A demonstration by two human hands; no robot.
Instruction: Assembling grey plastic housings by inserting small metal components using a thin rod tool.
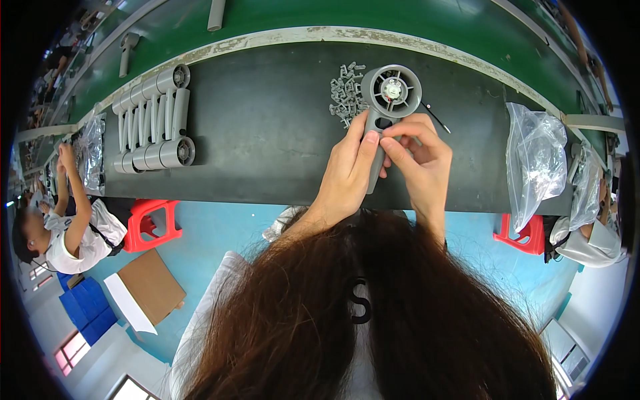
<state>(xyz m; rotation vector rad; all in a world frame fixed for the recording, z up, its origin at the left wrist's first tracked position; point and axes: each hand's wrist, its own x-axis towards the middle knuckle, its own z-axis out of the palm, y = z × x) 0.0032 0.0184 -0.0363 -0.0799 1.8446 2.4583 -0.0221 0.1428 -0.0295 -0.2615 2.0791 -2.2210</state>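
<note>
In front of me is a grey hair dryer housing [369, 88], its round barrel facing up, with spokes around a pale centre part [393, 89]. My left hand [344, 167] is closed around its handle, the thumb lying along the front beside an oval opening. My right hand [427, 160] is closed in a pinch at the edge of that opening; whatever its fingertips hold is too small or hidden to make out. Just left of the barrel, a pile of small grey plastic parts [345, 93] lies on the dark table mat [267, 120].
A thin dark rod or wire [437, 119] lies right of the barrel. More grey housings [150, 120] are lined up at the left. Clear plastic bags [537, 160] rest at the right end. Behind the pale ledge [320, 35] runs a green surface [293, 17]. Another person [73, 220] sits far left.
</note>
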